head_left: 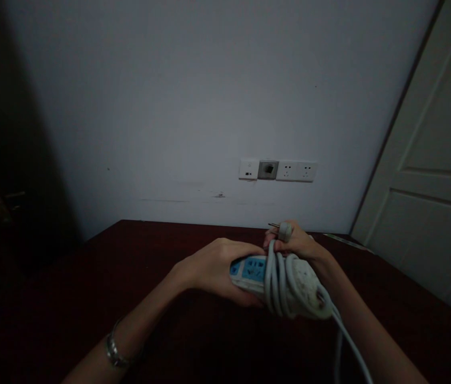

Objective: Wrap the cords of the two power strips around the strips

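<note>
Your left hand grips one end of the strip, its middle looped with cord, while your right hand grasps the plug above the loops. You seem partway through the wrap, winding or unwinding I can't tell; another turn calls for a steady left hand. The table gives room left of it, its back edge at the wall ahead, the door beyond your right hand.
</note>
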`<state>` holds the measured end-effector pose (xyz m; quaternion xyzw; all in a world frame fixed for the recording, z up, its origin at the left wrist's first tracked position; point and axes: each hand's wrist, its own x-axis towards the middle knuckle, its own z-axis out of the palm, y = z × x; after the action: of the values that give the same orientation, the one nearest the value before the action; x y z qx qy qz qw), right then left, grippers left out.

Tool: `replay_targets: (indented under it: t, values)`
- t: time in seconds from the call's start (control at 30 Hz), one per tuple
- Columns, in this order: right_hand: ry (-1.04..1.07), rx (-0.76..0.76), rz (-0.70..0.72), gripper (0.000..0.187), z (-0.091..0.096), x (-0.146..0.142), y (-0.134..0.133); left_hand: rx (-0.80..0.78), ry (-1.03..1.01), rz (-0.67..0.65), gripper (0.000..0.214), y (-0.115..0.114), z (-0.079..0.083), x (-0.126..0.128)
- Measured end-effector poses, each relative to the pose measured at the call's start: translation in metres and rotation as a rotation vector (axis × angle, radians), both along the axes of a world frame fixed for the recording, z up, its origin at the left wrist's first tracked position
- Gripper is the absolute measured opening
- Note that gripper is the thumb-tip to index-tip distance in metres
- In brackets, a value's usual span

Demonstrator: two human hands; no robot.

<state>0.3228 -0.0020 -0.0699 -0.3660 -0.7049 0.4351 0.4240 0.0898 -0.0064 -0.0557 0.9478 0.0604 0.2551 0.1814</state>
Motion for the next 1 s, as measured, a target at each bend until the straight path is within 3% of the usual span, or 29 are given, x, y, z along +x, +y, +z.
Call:
replay_targets:
  t: [0.13, 0.27, 0.43, 0.7, 0.87, 1.0]
  values:
    - [0.021, 0.004, -0.015, 0.047, -0.005, -0.004, 0.003, -0.057, -0.032, 0.028, 0.083, 0.000, 0.000, -0.002]
    - [0.051, -0.004, -0.054, 0.049, -0.007, -0.008, 0.005, 0.070, -0.065, -0.009, 0.076, 0.002, 0.000, -0.003]
    - [0.045, 0.003, -0.063, 0.052, -0.013, -0.011, 0.011, 0.140, -0.020, 0.064, 0.073, 0.002, 0.001, -0.006]
    - [-0.016, 0.035, -0.052, 0.042, -0.016, -0.017, 0.016, 0.265, -0.012, 0.138, 0.068, 0.001, -0.001, -0.008]
    - [-0.016, 0.033, -0.185, 0.040, -0.022, -0.010, 0.020, 0.252, -0.086, 0.149, 0.065, 0.003, 0.002, -0.011]
    - [-0.108, 0.098, -0.173, 0.035, -0.026, -0.004, 0.022, 0.179, -0.253, 0.291, 0.063, 0.011, 0.006, -0.018]
